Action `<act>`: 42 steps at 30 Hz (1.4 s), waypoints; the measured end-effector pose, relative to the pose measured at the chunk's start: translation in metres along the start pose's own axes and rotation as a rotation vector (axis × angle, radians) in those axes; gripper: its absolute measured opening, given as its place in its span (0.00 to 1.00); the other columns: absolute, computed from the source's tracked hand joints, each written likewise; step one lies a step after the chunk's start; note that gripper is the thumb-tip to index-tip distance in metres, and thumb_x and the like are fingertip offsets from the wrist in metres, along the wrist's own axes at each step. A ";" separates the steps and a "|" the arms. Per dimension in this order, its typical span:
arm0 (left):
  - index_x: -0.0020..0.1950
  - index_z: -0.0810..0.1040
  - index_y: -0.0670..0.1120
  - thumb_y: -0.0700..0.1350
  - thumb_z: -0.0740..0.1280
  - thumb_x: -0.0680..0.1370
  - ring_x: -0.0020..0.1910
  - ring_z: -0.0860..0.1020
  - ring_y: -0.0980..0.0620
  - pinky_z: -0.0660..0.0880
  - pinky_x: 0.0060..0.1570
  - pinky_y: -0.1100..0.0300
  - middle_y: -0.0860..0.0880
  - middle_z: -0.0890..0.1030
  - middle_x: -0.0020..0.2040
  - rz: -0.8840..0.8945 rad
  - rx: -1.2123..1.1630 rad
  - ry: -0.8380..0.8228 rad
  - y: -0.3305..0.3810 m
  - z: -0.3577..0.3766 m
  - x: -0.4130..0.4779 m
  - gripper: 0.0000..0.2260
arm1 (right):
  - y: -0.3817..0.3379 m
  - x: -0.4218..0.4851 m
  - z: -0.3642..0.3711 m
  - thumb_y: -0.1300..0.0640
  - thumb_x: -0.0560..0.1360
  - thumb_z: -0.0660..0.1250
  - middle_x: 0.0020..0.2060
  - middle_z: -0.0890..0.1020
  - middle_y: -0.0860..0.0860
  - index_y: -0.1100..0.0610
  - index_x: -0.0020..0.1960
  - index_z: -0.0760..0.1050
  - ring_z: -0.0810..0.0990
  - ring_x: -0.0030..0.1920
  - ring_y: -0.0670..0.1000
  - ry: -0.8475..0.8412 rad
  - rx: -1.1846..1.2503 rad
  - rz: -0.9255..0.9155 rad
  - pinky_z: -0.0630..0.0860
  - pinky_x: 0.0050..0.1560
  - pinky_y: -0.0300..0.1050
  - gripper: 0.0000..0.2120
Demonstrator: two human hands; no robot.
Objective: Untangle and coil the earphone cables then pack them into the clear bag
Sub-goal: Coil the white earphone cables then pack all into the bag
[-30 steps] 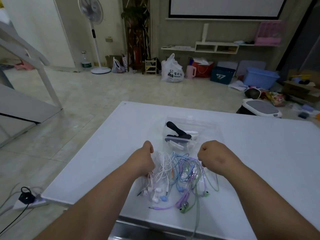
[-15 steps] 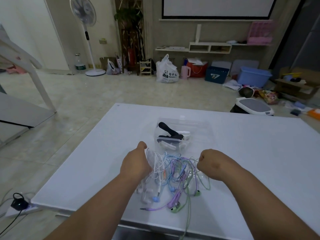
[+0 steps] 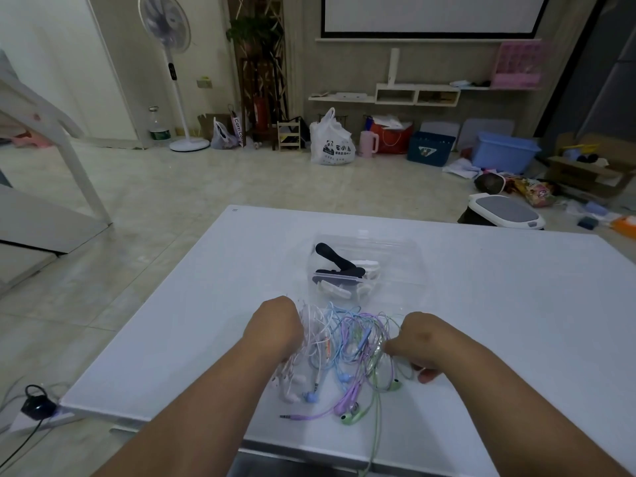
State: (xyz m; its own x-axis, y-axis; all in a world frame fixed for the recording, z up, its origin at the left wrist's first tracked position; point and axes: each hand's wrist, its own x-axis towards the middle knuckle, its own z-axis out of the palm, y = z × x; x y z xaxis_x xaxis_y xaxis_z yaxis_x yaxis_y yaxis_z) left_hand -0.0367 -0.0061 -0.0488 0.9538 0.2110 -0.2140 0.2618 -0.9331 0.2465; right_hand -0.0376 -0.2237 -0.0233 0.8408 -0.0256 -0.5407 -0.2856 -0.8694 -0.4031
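I keep the earphone cables (image 3: pixel 347 342) close to the near edge of the tabletop (image 3: pixel 516 304), where both hands reach them easily. The clear bag (image 3: pixel 401 270) lies just beyond them toward the middle, ready for packing. It already has dark and white pieces inside.

My hands sit on opposite sides of the tangle, I think so that I can draw it apart and find a loose end. My left hand (image 3: pixel 275 325) is curled tight against the white strands, which fan out from it. Its fingertips are hidden, so I judge it a grip. My right hand (image 3: pixel 420 339) is curled too, pinching the green and lilac loops, thumb (image 3: pixel 427 376) tucked beneath. One green cable trails off the near edge.
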 end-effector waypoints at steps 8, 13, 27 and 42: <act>0.43 0.81 0.44 0.37 0.63 0.74 0.43 0.80 0.50 0.74 0.39 0.61 0.49 0.81 0.42 0.050 -0.008 0.027 0.000 0.003 0.000 0.07 | -0.003 0.007 0.003 0.53 0.80 0.59 0.35 0.76 0.61 0.62 0.40 0.71 0.77 0.32 0.58 -0.027 0.200 0.028 0.81 0.43 0.52 0.15; 0.47 0.82 0.42 0.38 0.64 0.75 0.47 0.82 0.47 0.79 0.47 0.57 0.46 0.83 0.47 0.086 -0.176 -0.022 0.012 0.007 -0.008 0.07 | -0.007 0.004 0.009 0.38 0.74 0.66 0.43 0.79 0.58 0.61 0.50 0.75 0.81 0.39 0.55 -0.101 0.287 -0.042 0.83 0.47 0.52 0.25; 0.46 0.83 0.44 0.36 0.64 0.70 0.45 0.82 0.47 0.79 0.45 0.57 0.46 0.84 0.45 0.095 -0.236 -0.003 0.028 0.011 -0.021 0.10 | -0.013 -0.001 0.012 0.38 0.49 0.81 0.57 0.81 0.55 0.55 0.57 0.78 0.82 0.52 0.53 -0.275 0.204 -0.088 0.80 0.39 0.43 0.41; 0.33 0.77 0.46 0.32 0.68 0.70 0.29 0.76 0.51 0.72 0.28 0.64 0.47 0.78 0.30 -0.025 -0.776 -0.212 0.029 0.014 -0.024 0.10 | -0.024 -0.002 0.027 0.38 0.55 0.80 0.52 0.82 0.53 0.53 0.56 0.77 0.83 0.49 0.54 -0.211 0.093 -0.122 0.82 0.43 0.47 0.35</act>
State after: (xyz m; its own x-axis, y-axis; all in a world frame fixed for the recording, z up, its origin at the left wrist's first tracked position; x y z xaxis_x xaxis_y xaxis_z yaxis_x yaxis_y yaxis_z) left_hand -0.0537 -0.0418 -0.0497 0.9184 0.0966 -0.3838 0.3848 -0.4439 0.8092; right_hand -0.0447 -0.1893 -0.0329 0.7600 0.1884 -0.6220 -0.2372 -0.8106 -0.5353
